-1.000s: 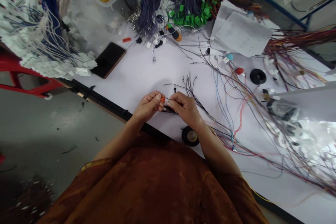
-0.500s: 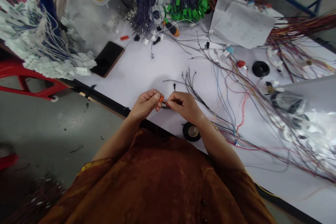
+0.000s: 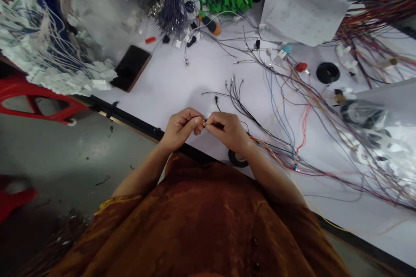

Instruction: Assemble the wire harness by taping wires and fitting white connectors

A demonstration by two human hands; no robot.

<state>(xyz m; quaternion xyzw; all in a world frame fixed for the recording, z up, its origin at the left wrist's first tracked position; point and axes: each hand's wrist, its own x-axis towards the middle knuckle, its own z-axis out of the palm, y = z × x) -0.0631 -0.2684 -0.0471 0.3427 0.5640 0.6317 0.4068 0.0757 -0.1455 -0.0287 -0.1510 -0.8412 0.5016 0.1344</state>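
My left hand [image 3: 180, 128] is pinched on a small orange connector [image 3: 202, 122], most of which the fingertips cover. Close against it, my right hand [image 3: 229, 130] has thumb and forefinger closed on the end of a thin wire at the connector. Whether the wire's tip sits inside the connector, I cannot tell. Both hands are above the table's near edge. Just beyond them lie black wires [image 3: 238, 103] with metal terminals at their ends. A roll of black tape [image 3: 238, 159] is partly hidden under my right forearm.
A long wire bundle [image 3: 276, 138] runs rightward across the white table [image 3: 182, 88]. A phone [image 3: 131, 68] lies at left, near heaped white connectors [image 3: 61, 73]. Green connectors [image 3: 238, 2], a screwdriver [image 3: 210, 24] and paper sheets [image 3: 302, 13] are at the back. A red stool [image 3: 39, 99] stands left.
My hands have drawn together, and the orange connector is more covered by fingers. The red and black wires visible between the hands earlier are now mostly hidden. The camera view has shifted slightly.
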